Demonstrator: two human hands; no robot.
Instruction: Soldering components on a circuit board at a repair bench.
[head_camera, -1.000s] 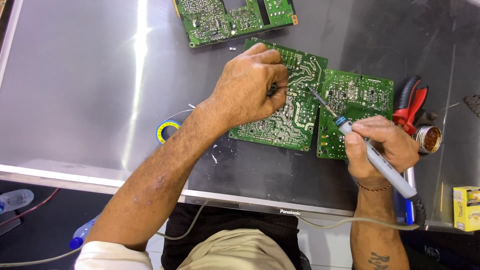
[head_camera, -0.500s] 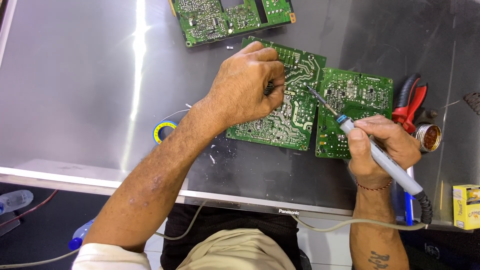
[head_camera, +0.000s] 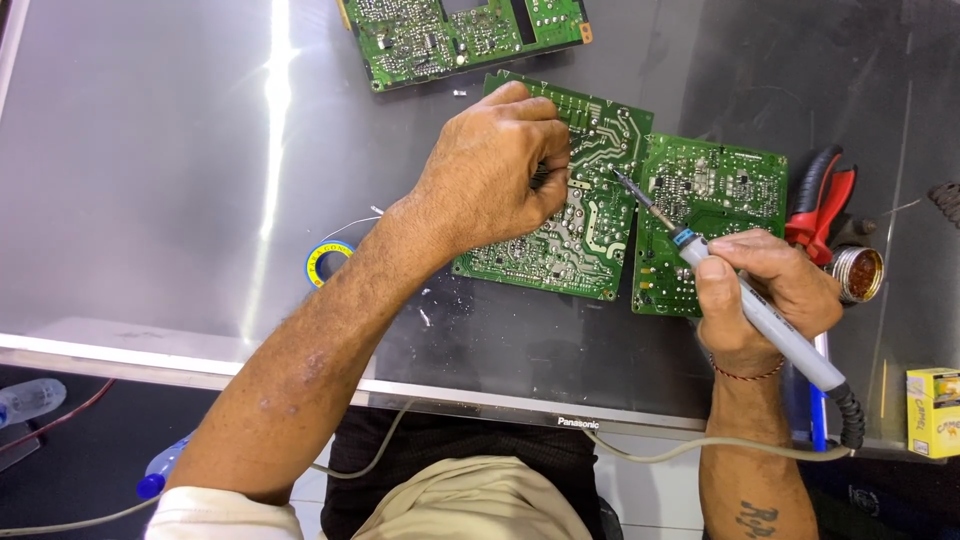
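Left hand (head_camera: 495, 165) pressed on circuit board (head_camera: 580, 225), fingers curled, pinching something small, unclear what. Right hand (head_camera: 770, 290) gripped soldering iron (head_camera: 745, 300), tip touching board.

Work surface: a large flat panel (head_camera: 150, 150) with a glossy dark grey face, lying flat and serving as the bench. Bright vertical streak of overhead light (head_camera: 272, 150) reflected at left. Pale bezel (head_camera: 120, 352) along the near edge. Dark floor (head_camera: 70, 450) below, near left.
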